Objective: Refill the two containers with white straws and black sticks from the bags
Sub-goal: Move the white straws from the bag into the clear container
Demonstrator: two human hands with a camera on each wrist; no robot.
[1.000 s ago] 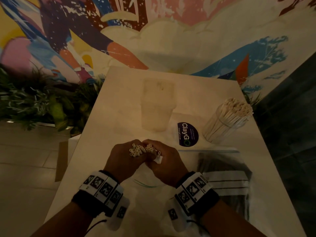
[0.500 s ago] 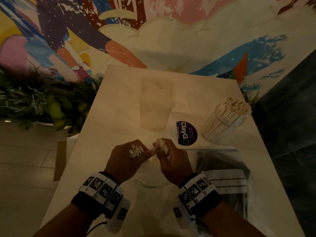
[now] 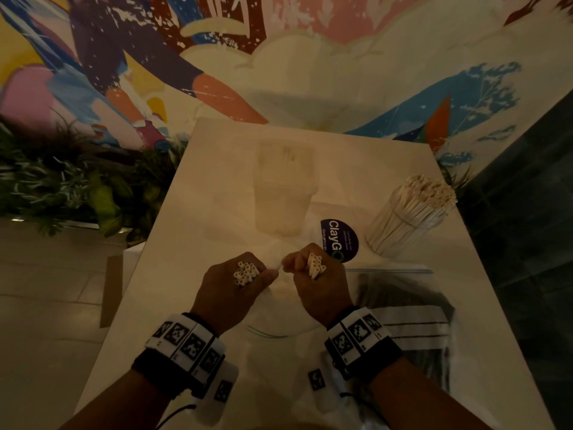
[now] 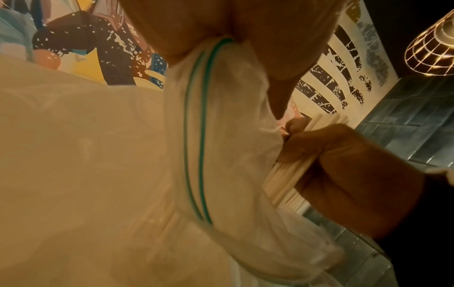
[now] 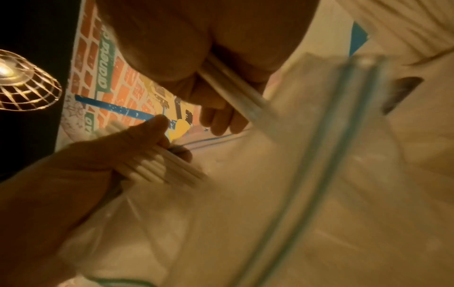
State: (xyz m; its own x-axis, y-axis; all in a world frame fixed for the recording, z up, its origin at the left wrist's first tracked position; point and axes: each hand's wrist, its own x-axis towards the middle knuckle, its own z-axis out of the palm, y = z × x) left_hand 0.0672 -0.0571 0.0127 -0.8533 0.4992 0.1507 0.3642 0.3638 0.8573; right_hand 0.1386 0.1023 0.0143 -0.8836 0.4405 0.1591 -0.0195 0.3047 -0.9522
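Observation:
My left hand grips a bundle of white straws, ends up, over the near middle of the white table. My right hand grips a smaller bundle of white straws a short gap away. Both bundles stand in the mouth of a clear zip bag with a green seal line. An empty frosted container stands behind the hands. At the right a clear container is packed with white straws. A second clear bag of black sticks lies flat at my right.
A dark round ClayGo sticker lies between the two containers. Green plants stand left of the table, below a painted mural wall. A dark tiled wall runs along the right. A wire lamp hangs above.
The single bunch held by both hands together has been split into two. My right hand has drawn its share to the right, leaving a gap between the hands.

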